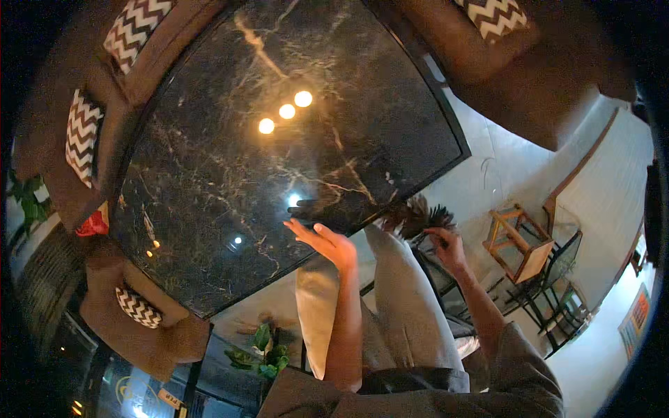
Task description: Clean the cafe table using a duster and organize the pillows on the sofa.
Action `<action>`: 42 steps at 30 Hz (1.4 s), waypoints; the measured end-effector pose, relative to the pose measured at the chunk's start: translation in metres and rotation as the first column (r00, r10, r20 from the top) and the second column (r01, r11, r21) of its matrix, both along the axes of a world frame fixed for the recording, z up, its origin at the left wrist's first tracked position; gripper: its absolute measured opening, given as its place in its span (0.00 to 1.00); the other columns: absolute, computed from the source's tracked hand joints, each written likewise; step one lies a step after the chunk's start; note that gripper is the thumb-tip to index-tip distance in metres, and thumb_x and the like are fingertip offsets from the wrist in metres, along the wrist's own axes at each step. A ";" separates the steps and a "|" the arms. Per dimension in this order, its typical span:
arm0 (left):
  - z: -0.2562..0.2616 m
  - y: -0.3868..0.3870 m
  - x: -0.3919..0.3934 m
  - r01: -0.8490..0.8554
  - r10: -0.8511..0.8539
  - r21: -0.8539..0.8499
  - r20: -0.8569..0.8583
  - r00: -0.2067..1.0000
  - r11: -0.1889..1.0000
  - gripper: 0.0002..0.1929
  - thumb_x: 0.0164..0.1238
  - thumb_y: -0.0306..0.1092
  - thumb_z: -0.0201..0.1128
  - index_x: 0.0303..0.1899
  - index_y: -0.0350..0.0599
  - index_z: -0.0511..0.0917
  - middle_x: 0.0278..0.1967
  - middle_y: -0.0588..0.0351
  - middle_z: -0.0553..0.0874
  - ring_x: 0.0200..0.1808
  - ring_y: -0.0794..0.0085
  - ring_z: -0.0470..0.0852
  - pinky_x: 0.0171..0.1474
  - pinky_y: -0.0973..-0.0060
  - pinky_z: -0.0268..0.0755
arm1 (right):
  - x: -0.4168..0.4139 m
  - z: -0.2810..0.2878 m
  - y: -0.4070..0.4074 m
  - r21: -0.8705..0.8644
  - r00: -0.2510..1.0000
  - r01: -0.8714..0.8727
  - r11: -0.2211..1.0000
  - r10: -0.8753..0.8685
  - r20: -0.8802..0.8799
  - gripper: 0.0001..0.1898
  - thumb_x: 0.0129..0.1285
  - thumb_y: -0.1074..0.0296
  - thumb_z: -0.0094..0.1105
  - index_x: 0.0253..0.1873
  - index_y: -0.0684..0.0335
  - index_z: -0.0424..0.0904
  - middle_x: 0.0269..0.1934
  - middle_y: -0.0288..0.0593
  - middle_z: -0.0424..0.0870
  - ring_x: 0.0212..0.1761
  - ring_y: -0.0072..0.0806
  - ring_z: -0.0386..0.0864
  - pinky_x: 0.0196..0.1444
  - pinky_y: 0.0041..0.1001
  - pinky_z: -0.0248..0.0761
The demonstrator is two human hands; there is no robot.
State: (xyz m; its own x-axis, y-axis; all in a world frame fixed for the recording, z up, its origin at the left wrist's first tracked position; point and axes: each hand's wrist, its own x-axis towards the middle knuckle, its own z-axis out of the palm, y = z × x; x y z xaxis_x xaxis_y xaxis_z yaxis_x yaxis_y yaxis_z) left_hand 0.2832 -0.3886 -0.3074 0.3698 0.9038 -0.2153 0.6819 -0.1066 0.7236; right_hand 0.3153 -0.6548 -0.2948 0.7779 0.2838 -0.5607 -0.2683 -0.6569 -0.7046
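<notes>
Before me lies a black table with a veined, marble-like glossy top [209,157], its near edge just past my knees. My left hand [324,244] is over that near edge, holding nothing, its fingers extended and the thumb apart. A dark reflection of the hand shows on the glossy surface, and I cannot tell whether the fingers touch it. To the right, beside the table's edge, my right hand [448,248] grips a dark feather duster [415,217]. The duster's feathers spread along the table's edge above my right knee; its handle is mostly hidden by the hand.
Brown sofas [528,78] with zigzag cushions [83,138] line the table's far and left sides. On the right are an overturned wooden stool [517,243] and black metal chairs [549,308] on the pale floor. A leafy plant [266,350] stands at lower left. Lamps reflect in the tabletop.
</notes>
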 end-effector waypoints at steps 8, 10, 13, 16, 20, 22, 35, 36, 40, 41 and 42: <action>-0.006 -0.021 0.019 0.057 -0.057 -0.006 0.012 0.998 0.998 0.31 0.76 0.46 0.38 0.68 0.29 0.47 0.70 0.35 0.44 0.72 0.49 0.45 0.71 0.57 0.39 | 0.074 0.041 -0.061 -0.011 0.991 0.130 0.991 -0.130 -0.026 0.09 0.64 0.71 0.55 0.47 0.65 0.77 0.28 0.34 0.76 0.28 0.14 0.70 0.28 0.17 0.63; -0.009 -0.014 0.015 0.040 -0.040 0.018 0.002 0.999 0.999 0.31 0.76 0.46 0.38 0.68 0.28 0.48 0.70 0.34 0.45 0.72 0.49 0.46 0.71 0.56 0.40 | 0.071 0.030 -0.109 -0.012 0.987 0.094 0.995 -0.095 -0.127 0.09 0.63 0.71 0.56 0.46 0.65 0.78 0.28 0.34 0.77 0.28 0.14 0.72 0.28 0.17 0.64; -0.014 -0.001 0.004 0.088 -0.079 0.122 -0.071 0.994 0.989 0.31 0.76 0.47 0.38 0.67 0.27 0.50 0.70 0.34 0.44 0.72 0.48 0.46 0.71 0.56 0.41 | 0.079 0.028 -0.128 0.141 0.953 0.285 0.948 -0.296 0.066 0.09 0.63 0.69 0.58 0.46 0.63 0.76 0.23 0.30 0.74 0.22 0.16 0.70 0.26 0.19 0.65; -0.018 0.011 -0.008 0.012 -0.014 0.087 0.013 1.000 0.996 0.34 0.76 0.50 0.37 0.69 0.31 0.42 0.69 0.36 0.50 0.70 0.49 0.53 0.69 0.60 0.48 | 0.118 0.051 -0.090 0.184 0.500 0.865 0.466 -0.827 -0.256 0.07 0.66 0.69 0.53 0.47 0.60 0.72 0.22 0.30 0.66 0.22 0.19 0.65 0.25 0.21 0.64; -0.021 0.021 -0.030 -0.072 0.079 0.077 -0.087 0.993 0.994 0.33 0.76 0.50 0.37 0.69 0.32 0.43 0.69 0.35 0.50 0.71 0.48 0.51 0.70 0.58 0.44 | 0.090 -0.028 -0.050 0.245 0.942 0.334 0.910 -0.315 -0.114 0.06 0.67 0.68 0.52 0.43 0.60 0.77 0.26 0.34 0.73 0.30 0.16 0.69 0.29 0.18 0.64; -0.023 0.022 -0.042 -0.137 0.142 0.064 -0.081 0.987 0.989 0.33 0.76 0.49 0.37 0.69 0.31 0.44 0.69 0.33 0.48 0.72 0.47 0.46 0.71 0.56 0.38 | 0.086 -0.008 0.019 0.218 0.967 -0.014 0.976 0.069 -0.246 0.08 0.69 0.67 0.51 0.44 0.61 0.79 0.28 0.34 0.77 0.31 0.14 0.69 0.29 0.17 0.63; -0.021 0.079 -0.089 -0.280 0.280 0.047 -0.010 0.960 0.959 0.31 0.76 0.50 0.34 0.67 0.31 0.50 0.71 0.36 0.45 0.73 0.47 0.40 0.70 0.48 0.26 | 0.018 0.004 0.221 0.370 0.830 -0.054 0.927 0.248 -0.500 0.14 0.70 0.50 0.46 0.46 0.51 0.77 0.17 0.25 0.60 0.15 0.12 0.55 0.14 0.18 0.49; -0.016 0.089 -0.092 -0.319 0.322 0.066 -0.050 0.945 0.945 0.31 0.75 0.50 0.34 0.67 0.32 0.50 0.71 0.37 0.46 0.73 0.48 0.41 0.70 0.48 0.27 | 0.005 -0.002 0.228 0.396 0.808 -0.138 0.908 0.334 -0.485 0.14 0.70 0.50 0.45 0.47 0.51 0.76 0.17 0.25 0.59 0.15 0.12 0.55 0.14 0.18 0.49; -0.009 0.131 -0.129 -0.382 0.384 0.045 -0.147 0.911 0.923 0.31 0.75 0.52 0.33 0.68 0.34 0.50 0.71 0.40 0.46 0.73 0.50 0.41 0.71 0.51 0.25 | -0.034 -0.015 0.266 0.436 0.670 -0.439 0.786 0.609 -0.424 0.15 0.70 0.48 0.44 0.48 0.51 0.72 0.16 0.26 0.58 0.13 0.14 0.56 0.12 0.18 0.50; -0.007 0.144 -0.139 -0.400 0.402 0.045 -0.132 0.906 0.915 0.31 0.75 0.52 0.33 0.68 0.34 0.50 0.71 0.40 0.46 0.73 0.50 0.41 0.71 0.51 0.25 | -0.037 -0.016 0.279 0.434 0.664 -0.460 0.775 0.624 -0.411 0.15 0.70 0.48 0.44 0.48 0.51 0.72 0.16 0.26 0.58 0.13 0.14 0.56 0.12 0.18 0.50; -0.005 0.158 -0.151 -0.417 0.420 0.055 -0.086 0.903 0.907 0.32 0.75 0.52 0.33 0.68 0.34 0.49 0.71 0.41 0.46 0.73 0.50 0.41 0.71 0.51 0.25 | -0.037 -0.001 0.304 0.307 0.836 -0.057 0.950 0.213 -0.505 0.14 0.70 0.49 0.45 0.47 0.51 0.73 0.17 0.27 0.60 0.13 0.15 0.57 0.14 0.19 0.53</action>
State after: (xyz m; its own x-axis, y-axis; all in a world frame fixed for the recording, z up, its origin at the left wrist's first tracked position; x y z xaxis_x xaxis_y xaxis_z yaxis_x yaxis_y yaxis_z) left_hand 0.1324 -0.2310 -0.3120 -0.0647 0.9784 -0.1964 0.7333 0.1801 0.6556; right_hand 0.2779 -0.3511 -0.2955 0.3287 0.5631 -0.7582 -0.5712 -0.5208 -0.6344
